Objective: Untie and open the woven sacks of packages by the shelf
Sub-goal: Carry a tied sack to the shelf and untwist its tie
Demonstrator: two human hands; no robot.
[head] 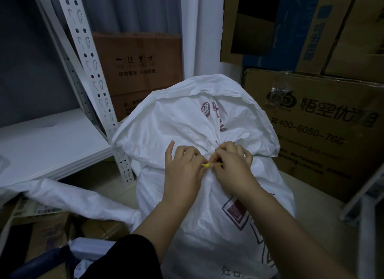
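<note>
Both hands on the sack's tie

Left hand (184,168) and right hand (232,166) pinch the thin yellow tie (209,164) between curled fingertips, at the white woven sack's (166,123) gathered neck.

A storeroom: stacked cardboard boxes (324,121) beside a slotted metal shelf (91,77).

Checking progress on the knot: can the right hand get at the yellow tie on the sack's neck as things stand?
Likely yes: the right hand is already pinching the yellow tie opposite the left hand, with nothing covering the sack neck.
</note>
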